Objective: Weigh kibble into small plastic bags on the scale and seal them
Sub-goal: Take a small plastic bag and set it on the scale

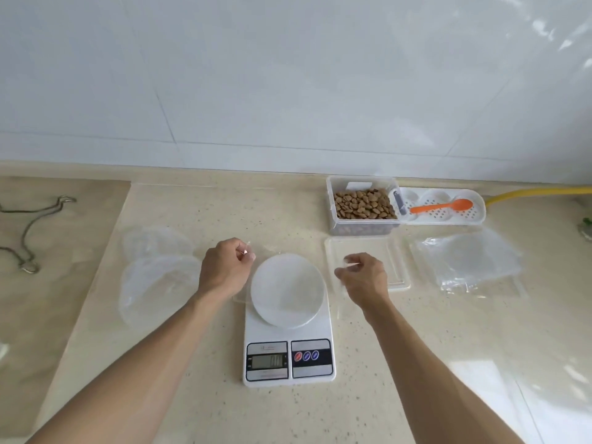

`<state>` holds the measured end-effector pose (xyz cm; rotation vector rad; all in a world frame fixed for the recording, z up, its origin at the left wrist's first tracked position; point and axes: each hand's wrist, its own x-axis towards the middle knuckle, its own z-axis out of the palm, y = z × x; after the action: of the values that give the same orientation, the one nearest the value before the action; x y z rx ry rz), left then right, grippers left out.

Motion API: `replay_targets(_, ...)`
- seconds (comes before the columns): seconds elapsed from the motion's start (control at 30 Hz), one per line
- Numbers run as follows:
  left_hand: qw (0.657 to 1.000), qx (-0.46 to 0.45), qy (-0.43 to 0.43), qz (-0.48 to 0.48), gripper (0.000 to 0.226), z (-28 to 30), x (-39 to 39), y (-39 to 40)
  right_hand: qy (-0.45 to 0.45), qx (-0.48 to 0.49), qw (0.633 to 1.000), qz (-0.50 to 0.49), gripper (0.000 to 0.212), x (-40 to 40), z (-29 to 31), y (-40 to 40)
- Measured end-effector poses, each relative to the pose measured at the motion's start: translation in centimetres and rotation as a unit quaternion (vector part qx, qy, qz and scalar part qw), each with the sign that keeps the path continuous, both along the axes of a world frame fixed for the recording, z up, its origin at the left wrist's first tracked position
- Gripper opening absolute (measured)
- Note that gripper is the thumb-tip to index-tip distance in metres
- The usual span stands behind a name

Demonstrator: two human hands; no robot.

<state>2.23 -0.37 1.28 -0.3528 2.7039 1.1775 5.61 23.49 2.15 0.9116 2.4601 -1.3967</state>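
Observation:
My left hand (224,270) and my right hand (363,278) each pinch one side of a clear plastic bag (266,254). The bag is stretched between them just above the round plate of the white digital scale (288,334). It is almost see-through, and I can only make out its edges beside the plate. Brown kibble fills a clear tub (362,205) behind the right hand. An orange spoon (443,206) lies on a white perforated tray (477,216) next to the tub.
A clear flat lid (397,277) lies under and behind my right hand. A stack of clear bags (467,261) sits at the right. Round clear plastic pieces (157,270) lie at the left, with metal hooks (28,235) further left. A yellow hose (531,191) runs along the wall.

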Motion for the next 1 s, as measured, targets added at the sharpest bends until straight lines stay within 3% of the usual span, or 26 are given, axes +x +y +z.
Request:
replay_targets(0.27, 0.999, -0.027, 0.004, -0.034, 0.032, -1.3, -1.1, 0.6, -0.012, 0.021, 0.999, 0.038, 0.057, -0.3, -0.2, 0.3)
replay_targets(0.4, 0.994, -0.067, 0.065, -0.063, 0.044, -0.9, 0.8, 0.6, 0.005, 0.097, 0.992, 0.085, 0.060, 1.1, 0.2, 0.2)
replay_targets(0.57, 0.961, -0.141, 0.171, -0.163, 0.050, -0.3, 5.7, 0.6, 0.069, 0.287, 0.933, 0.208, 0.056, 5.1, 0.8, -1.6)
replay_targets(0.67, 0.942, -0.185, 0.194, -0.200, 0.052, -0.7, 9.5, 0.6, 0.100, 0.332, 0.899, 0.267, 0.056, 7.9, 0.7, -2.5)
replay_targets(0.83, 0.934, -0.228, 0.167, -0.219, 0.061, -2.9, 16.2, -0.4, 0.128, 0.338, 0.876, 0.318, 0.054, 13.6, -1.4, -3.5)
replay_targets(1.0, 0.941, -0.237, 0.094, -0.224, 0.078, -5.4, 19.4, -0.5, 0.110, 0.329, 0.877, 0.333, 0.058, 17.8, -4.1, -3.7)
